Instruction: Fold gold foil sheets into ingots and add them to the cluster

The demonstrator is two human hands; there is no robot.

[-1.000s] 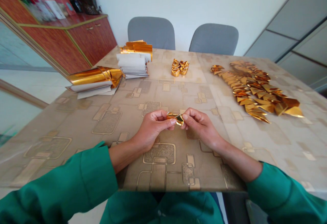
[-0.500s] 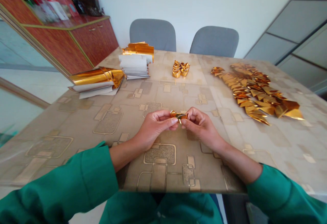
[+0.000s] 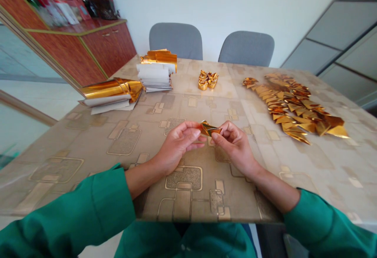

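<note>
The bench (image 3: 55,148) is beige, patterned with gold-outlined rounded rectangles; on it, the folded foil (image 3: 210,129) shines gold, the sleeves (image 3: 76,207) at its near edge are green, and the chairs (image 3: 175,41) beyond it are grey.

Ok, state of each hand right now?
Left hand: closed, pinching the folded gold foil piece.
Right hand: closed, pinching the same piece at its other end.

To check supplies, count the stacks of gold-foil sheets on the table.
2. One stack of white-backed gold-foil sheets sits near the far edge of the patterned tabletop. The other, a curled stack, lies at the table's left edge. Others could be hidden.
</note>
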